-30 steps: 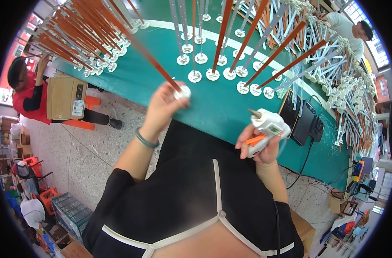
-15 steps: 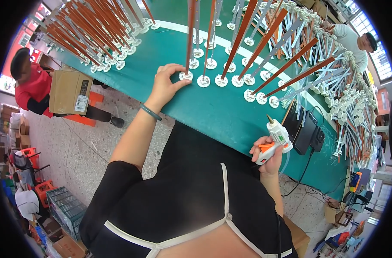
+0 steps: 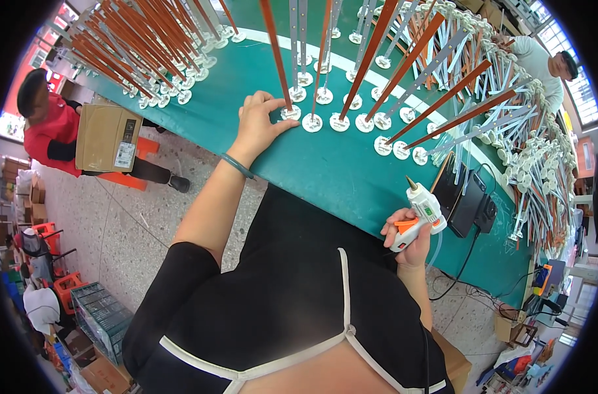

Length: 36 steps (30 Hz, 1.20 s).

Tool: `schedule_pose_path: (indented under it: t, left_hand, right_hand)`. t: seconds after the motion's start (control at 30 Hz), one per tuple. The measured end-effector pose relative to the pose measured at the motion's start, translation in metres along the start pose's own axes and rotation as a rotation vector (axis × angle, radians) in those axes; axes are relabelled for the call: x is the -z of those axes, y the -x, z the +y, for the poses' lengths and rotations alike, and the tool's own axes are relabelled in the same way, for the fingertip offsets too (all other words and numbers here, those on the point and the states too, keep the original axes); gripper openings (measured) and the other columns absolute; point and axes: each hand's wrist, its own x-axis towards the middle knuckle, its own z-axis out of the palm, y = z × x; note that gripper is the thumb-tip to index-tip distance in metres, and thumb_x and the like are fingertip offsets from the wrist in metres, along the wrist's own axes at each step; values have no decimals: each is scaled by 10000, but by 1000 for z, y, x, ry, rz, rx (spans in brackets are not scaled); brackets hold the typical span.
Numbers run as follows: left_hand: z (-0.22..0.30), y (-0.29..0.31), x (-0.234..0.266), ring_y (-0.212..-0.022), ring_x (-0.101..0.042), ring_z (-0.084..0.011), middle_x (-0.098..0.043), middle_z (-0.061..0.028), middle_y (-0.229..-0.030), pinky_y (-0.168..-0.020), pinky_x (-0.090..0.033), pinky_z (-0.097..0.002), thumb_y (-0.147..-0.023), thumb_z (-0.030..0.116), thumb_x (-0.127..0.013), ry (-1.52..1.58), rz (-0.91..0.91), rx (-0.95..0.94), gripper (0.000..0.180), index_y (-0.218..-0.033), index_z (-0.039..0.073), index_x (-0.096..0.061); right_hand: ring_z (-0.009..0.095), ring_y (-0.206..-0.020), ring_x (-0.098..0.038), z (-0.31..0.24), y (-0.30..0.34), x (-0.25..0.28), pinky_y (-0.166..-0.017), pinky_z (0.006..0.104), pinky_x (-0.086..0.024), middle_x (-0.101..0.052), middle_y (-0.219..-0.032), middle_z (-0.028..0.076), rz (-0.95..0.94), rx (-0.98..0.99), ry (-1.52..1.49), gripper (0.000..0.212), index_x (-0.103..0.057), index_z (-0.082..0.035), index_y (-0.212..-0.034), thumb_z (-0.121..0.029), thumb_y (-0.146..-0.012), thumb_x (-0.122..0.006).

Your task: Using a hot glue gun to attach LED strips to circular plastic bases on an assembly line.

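My left hand (image 3: 261, 125) pinches a white round base (image 3: 290, 113) between thumb and fingers at the near edge of a group on the table. From that base a reddish-brown strip (image 3: 278, 59) rises, leaning left. In my right hand (image 3: 414, 240) is a white and orange hot glue gun (image 3: 418, 220), its brass nozzle pointing up and away over the table. Several more round bases with brown or grey strips stand in loose rows right of my left hand, among them a base (image 3: 312, 123) close beside the pinched one.
The green table (image 3: 351, 177) curves round in front of me. Many finished-looking strips on bases (image 3: 134, 52) crowd its far left, and a big pile of strips (image 3: 535, 157) covers the right. A black box (image 3: 468, 203) with cables lies beside the glue gun. One person holds a carton (image 3: 107, 139); another stands far right.
My left hand has shifted slightly right with the pinched base, now close to its neighbour. Its strip has swung from nearly upright to leaning left. The glue gun stays put.
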Motion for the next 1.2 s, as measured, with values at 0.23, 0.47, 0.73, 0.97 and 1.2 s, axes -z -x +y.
schedule_pose_path:
  t: [0.23,0.47,0.73,0.97,1.2]
  left_hand:
    - [21,32,16,-743,-549,-242,-550,-66,-794,-657,-442,-355,-655,82,-775,146,179,12,291,-844,61,-555]
    - [40,35,13,-799,-570,-268,-553,-73,-760,-701,-450,-386,-794,78,-637,2,51,-252,191,-980,124,-641]
    - [10,49,63,-711,-522,-151,-527,-65,-726,-650,-419,-301,-973,146,-451,654,-515,12,262,-760,10,-523]
    - [-46,69,155,-718,-488,-161,-504,-56,-742,-675,-377,-278,-943,228,-495,914,-261,113,271,-739,49,-496]
    - [-112,52,156,-757,-531,-121,-583,-34,-843,-707,-418,-273,-935,239,-539,659,1022,488,230,-946,24,-622]
  right_hand:
    - [196,-498,-584,-1,0,1,-638,356,-504,-586,-921,183,-6,7,-34,504,-496,-71,-1040,-553,-951,-379]
    - [196,-493,-580,-1,2,2,-633,358,-500,-586,-918,179,-8,-1,-64,497,-508,-77,-1045,-548,-952,-381]
    - [199,-504,-589,0,4,6,-636,347,-514,-588,-925,184,-17,20,-77,499,-516,-76,-1054,-550,-945,-403]
    - [203,-512,-596,2,1,7,-649,353,-519,-588,-928,186,-44,-6,-103,500,-517,-74,-1059,-549,-942,-414]
    - [221,-510,-602,0,2,5,-622,356,-518,-598,-919,208,4,-15,-88,503,-510,-67,-1025,-555,-923,-447]
